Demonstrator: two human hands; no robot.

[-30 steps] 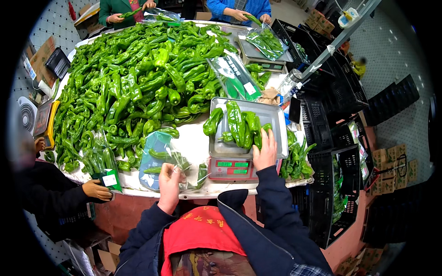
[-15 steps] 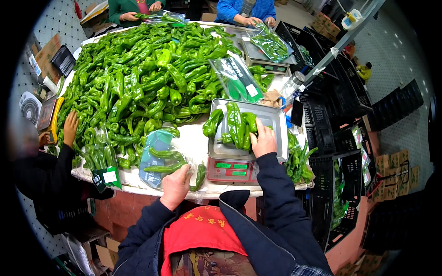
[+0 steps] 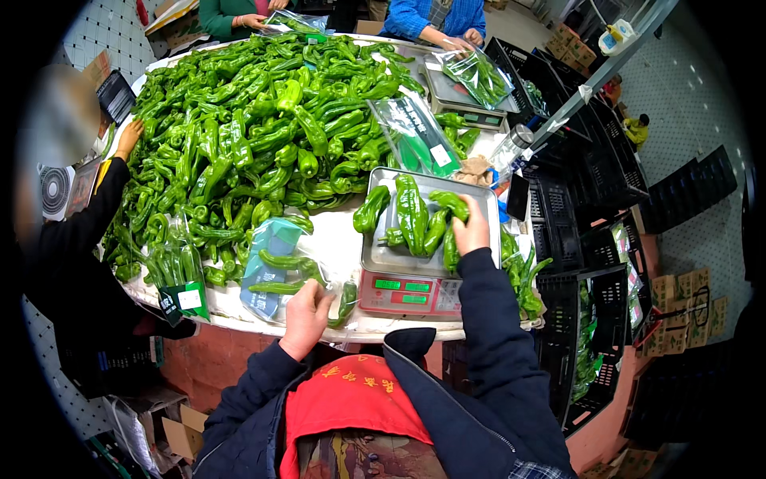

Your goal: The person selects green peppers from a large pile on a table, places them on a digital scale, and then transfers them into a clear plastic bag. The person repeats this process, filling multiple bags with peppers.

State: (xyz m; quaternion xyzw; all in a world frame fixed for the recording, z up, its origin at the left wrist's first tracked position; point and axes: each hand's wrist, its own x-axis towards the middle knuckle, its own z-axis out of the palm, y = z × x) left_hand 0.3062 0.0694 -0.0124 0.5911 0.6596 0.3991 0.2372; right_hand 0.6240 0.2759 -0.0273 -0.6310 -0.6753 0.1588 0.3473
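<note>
the right hand (image 3: 472, 227) is closed on a glossy green curved pepper (image 3: 449, 204) over the silver metal tray (image 3: 380, 257) of a red-fronted scale (image 3: 411, 294); other green peppers (image 3: 412, 215) lie left of this hand. the left hand (image 3: 306, 314) pinches, fingertips together, the near edge of a clear, blue-panelled plastic bag (image 3: 270, 274) with long peppers (image 3: 275, 287) inside, lying just beyond it on the white table (image 3: 341, 233).

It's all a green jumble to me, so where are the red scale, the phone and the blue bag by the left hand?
Red scale (image 3: 408, 292): head view, on its front panel.
Phone (image 3: 518, 197): head view, on its dark face.
Blue bag (image 3: 267, 275): head view, on its blue part.
</note>
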